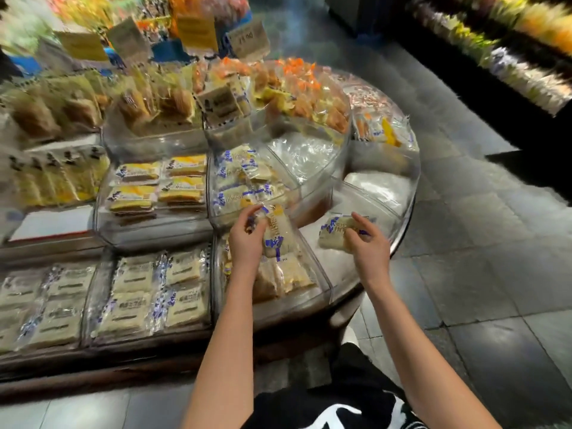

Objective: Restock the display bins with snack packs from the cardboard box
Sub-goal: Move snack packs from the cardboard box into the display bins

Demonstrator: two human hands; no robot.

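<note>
Both hands are loaded. My left grip (247, 236) has its fingers curled round one blue-printed snack pack (278, 239), held on end over the near wedge bin (323, 287). That bin already has pale packs stacked along its left side. My right grip (370, 246) pinches a second blue-printed pack (334, 235) by its near edge. It hangs over the neighbouring wedge bin (349, 267), where the white floor shows. The cardboard box is nowhere in this view, so I'd say I'm at the placing stage, not the fetching.

To do this well, I think the left pack should go down first, flat and label up, tucked against the packs already there, so the row reads like the tidy bin (212, 193) just behind. I'd lower it till it rests and only then let go, because these clear wrappers look slippery and a drop would skew the stack. The right pack should wait its turn and stay clear of the acrylic divider between the two wedges. The picture is smeared, so I can't tell which bin it belongs in.
</note>
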